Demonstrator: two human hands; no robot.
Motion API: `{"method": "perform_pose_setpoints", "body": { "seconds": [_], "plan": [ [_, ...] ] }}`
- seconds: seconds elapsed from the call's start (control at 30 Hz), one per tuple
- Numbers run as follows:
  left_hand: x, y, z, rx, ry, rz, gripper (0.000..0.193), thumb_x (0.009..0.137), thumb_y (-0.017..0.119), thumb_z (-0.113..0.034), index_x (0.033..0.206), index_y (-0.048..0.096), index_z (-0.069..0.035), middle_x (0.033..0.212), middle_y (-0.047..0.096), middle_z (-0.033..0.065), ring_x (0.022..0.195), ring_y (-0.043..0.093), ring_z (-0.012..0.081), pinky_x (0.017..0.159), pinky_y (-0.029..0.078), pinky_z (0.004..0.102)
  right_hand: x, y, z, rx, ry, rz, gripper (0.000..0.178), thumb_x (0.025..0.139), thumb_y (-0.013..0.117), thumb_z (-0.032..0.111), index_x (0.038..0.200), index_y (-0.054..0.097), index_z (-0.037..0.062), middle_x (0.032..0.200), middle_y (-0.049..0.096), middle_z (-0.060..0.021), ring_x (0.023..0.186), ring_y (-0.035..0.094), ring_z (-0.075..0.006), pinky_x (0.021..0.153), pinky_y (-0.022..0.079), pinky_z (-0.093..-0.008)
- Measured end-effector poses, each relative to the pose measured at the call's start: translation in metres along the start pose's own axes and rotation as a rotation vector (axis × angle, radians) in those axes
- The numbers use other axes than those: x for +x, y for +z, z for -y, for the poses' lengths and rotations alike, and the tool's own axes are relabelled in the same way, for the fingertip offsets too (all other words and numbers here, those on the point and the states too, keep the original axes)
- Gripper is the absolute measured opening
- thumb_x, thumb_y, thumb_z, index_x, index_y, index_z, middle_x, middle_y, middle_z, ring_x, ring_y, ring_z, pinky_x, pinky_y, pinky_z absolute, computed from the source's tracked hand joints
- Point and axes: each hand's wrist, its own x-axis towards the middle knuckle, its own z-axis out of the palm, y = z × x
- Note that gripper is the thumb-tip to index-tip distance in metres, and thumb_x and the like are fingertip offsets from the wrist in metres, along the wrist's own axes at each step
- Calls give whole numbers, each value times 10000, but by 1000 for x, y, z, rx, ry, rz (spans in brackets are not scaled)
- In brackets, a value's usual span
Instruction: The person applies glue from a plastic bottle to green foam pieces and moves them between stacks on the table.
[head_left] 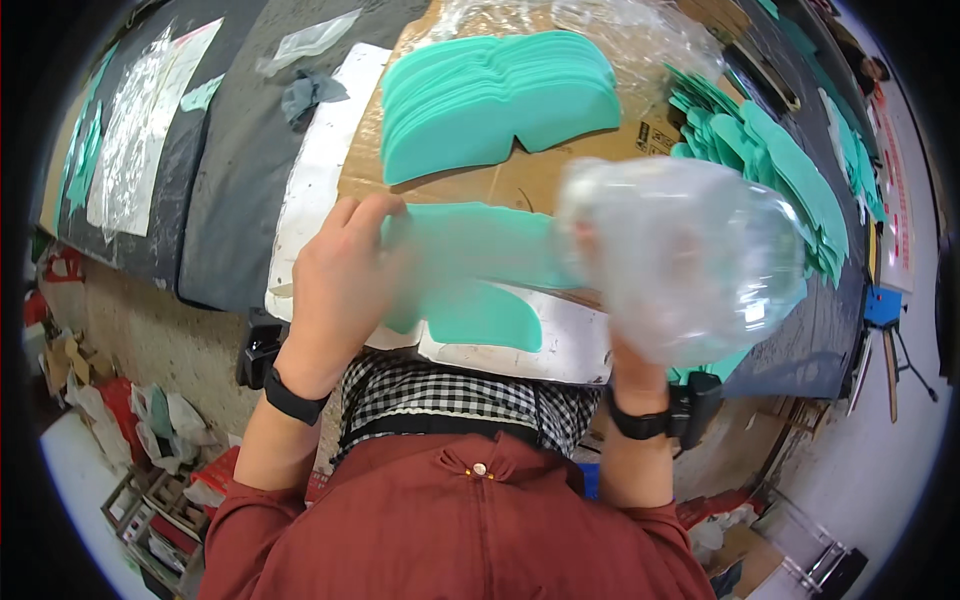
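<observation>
Maroon shirt nearest, bottom centre of the frame; checked cloth just above it.

Left hand, left of centre: fingers curled at the left end of a green strip. Fingertips smeared, so can't confirm a pinch. Right hand, right of centre: mostly behind or inside a big lump of clear plastic, bag or container, too blurred to say. Can't make out what those fingers do either.

Status, my read: partway. Strip lies mid-frame between the hands, apart from the finished-looking pile. One rounded green piece sits just below it, over the white board, also unstacked. Neat green stack, upper centre, on cardboard: edges roughly lined up, notch in the near side. Looks like the done portion. Loose green heap at right, pieces every which way: probably what's left, could be rejects. No reliable count on either.

Pose: forearms rise from the lower edge, well apart. Left one leans inward, back of hand up, knuckles toward upper centre. Right one near vertical, its wrist lower in the frame than the left knuckles. Dark band on each wrist.

Further out: dark tabletop, grey scrap upper left, bagged clutter lower left.
</observation>
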Motion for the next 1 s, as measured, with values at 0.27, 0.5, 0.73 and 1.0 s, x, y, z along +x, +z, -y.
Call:
{"method": "perform_pose_setpoints", "body": {
  "seconds": [0.27,0.5,0.73,1.0],
  "plan": [
    [9,-2,-18,82,111,19,288,844,758,-116,1118,676,-77,946,618,108,805,637,285,712,521,384,-58,-23,-15,-53,275,-163,423,997,733,203,1373,638,33,1350,666,-136,1223,650,-268,1016,562,-449],
    [15,9,-30,111,138,104,283,838,754,-111,1103,676,-54,1000,629,118,863,625,307,754,515,390,-66,-26,-13,-33,61,-2,473,1003,711,258,1411,601,45,1365,639,-155,1230,632,-312,1025,550,-481],
    [18,3,-19,-27,19,186,326,899,739,-84,1218,688,-42,1037,678,69,874,613,206,777,514,371,-116,-46,-53,-761,-86,48,524,1010,689,313,1450,564,57,1379,612,-174,1237,615,-356,1033,538,-513],
    [4,-29,-9,-1094,-20,-40,401,994,599,-104,1386,585,-20,1211,636,88,1036,641,142,896,541,281,-21,66,75,581,-46,11,482,897,748,232,1330,629,57,1288,664,-166,1148,664,-356,985,560,-455]
  ]
}}
